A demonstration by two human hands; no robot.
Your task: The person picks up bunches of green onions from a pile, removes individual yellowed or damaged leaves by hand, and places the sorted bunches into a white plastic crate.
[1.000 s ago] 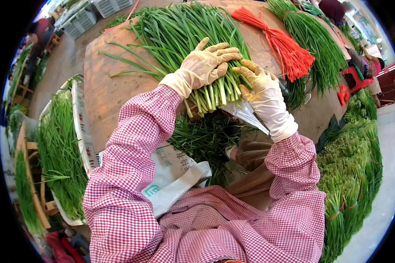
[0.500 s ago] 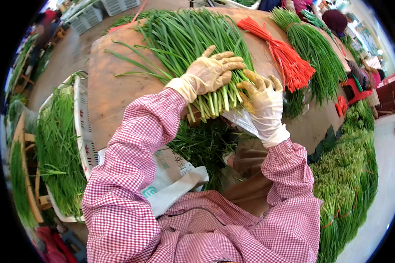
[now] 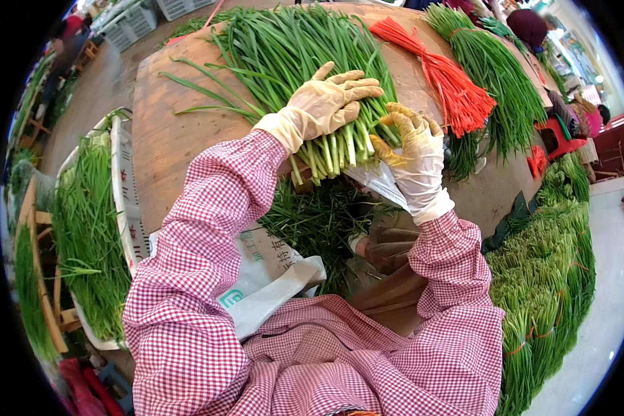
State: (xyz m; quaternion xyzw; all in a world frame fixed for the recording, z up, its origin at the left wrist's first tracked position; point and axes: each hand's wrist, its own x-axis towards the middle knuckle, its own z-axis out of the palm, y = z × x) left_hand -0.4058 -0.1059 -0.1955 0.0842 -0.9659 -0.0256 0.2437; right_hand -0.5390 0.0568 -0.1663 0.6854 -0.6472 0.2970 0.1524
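Note:
A loose pile of garlic chives [image 3: 291, 52] lies on the brown board, leaves toward the far side and pale cut stems [image 3: 336, 149] at its near edge. Across the stems rests my left hand [image 3: 326, 104] in a cream glove, its fingers stretched out flat. At the right side of the stem ends is my right hand [image 3: 416, 156], also gloved, with fingers bent and thumb apart from them. Nothing shows between those fingers. Yellow-brown stains mark the fingertips of both gloves. Beneath the board's edge, a white plastic sheet [image 3: 378, 182] shows beside my right hand.
Red ties [image 3: 440, 83] lie bundled right of the pile, beside a tied chive bunch [image 3: 496, 80]. A white crate [image 3: 123, 187] of chives stands left of the board [image 3: 180, 132]. Several banded bunches [image 3: 544, 277] line the right floor. Trimmings [image 3: 319, 225] lie below; other people are farther off.
My right hand has drawn slightly away from the stem ends, and its fingers have bent more. My left hand stays spread over the chives. The whole view has shifted a little.

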